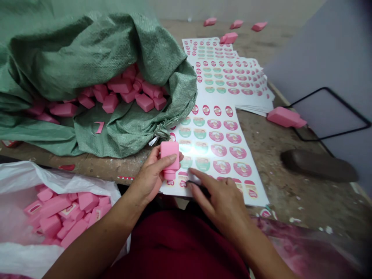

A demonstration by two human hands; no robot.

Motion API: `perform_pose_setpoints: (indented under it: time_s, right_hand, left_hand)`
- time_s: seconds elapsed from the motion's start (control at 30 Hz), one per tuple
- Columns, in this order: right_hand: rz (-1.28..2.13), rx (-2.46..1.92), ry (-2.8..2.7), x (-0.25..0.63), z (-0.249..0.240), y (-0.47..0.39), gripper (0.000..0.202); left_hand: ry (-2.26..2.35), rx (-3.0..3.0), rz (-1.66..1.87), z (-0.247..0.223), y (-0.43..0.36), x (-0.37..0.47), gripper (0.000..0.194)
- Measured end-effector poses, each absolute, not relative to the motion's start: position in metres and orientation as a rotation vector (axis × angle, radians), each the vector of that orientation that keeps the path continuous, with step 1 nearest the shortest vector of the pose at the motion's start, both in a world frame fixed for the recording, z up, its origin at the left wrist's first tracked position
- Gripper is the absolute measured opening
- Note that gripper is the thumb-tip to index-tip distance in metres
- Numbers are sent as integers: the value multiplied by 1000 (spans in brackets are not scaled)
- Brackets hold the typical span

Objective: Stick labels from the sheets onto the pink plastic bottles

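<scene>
My left hand [152, 172] is closed round a small pink plastic bottle [169, 155], held with its neck toward me. It hovers over the near left part of a sticker sheet [209, 149] printed with round and oval pink and green labels. Over the sheet's near edge, my right hand [221, 195] grips a small dark tool [200, 186] between thumb and fingers. A pale, blurred patch shows by its tip; the rest is hidden in the hand. The label row by my right fingers is partly covered by them.
A green woven sack [95, 58] full of pink bottles lies at the left. Below it, a white plastic bag [8, 182] holds more, some labelled. Sticker sheets [215, 64] are stacked behind. A loose bottle [286, 117], a black metal frame [325, 88] and a brown object [318, 166] lie right.
</scene>
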State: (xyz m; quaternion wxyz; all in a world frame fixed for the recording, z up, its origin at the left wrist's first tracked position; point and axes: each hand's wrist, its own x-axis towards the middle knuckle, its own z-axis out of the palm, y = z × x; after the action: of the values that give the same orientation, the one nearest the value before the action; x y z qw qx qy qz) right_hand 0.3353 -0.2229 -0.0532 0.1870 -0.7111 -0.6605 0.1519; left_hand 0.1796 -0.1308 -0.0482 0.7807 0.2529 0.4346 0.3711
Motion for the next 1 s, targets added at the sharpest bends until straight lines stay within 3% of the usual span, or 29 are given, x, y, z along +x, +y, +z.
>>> perform_pose_setpoints:
  time_s: [0.1, 0.23, 0.43, 0.63, 0.87, 1.0]
  right_hand:
    - [787, -1869, -1789, 330, -41, -236, 41]
    - [1271, -1602, -1336, 338, -24, -241, 30]
    - [1023, -1570, -942, 344, -22, -217, 22]
    - [896, -1449, -898, 326, -15, -201, 17]
    - [941, -1426, -790, 316, -21, -200, 37]
    - [917, -1460, -819, 315, -24, -200, 34]
  left_hand:
    - [950, 538, 806, -49, -130, 180, 44]
    - [964, 562, 795, -50, -129, 180, 44]
    - [944, 628, 776, -40, -136, 180, 56]
    - [786, 538, 745, -30, -154, 187, 50]
    - [716, 477, 826, -31, -161, 198, 53]
    - [737, 484, 847, -34, -162, 199, 54]
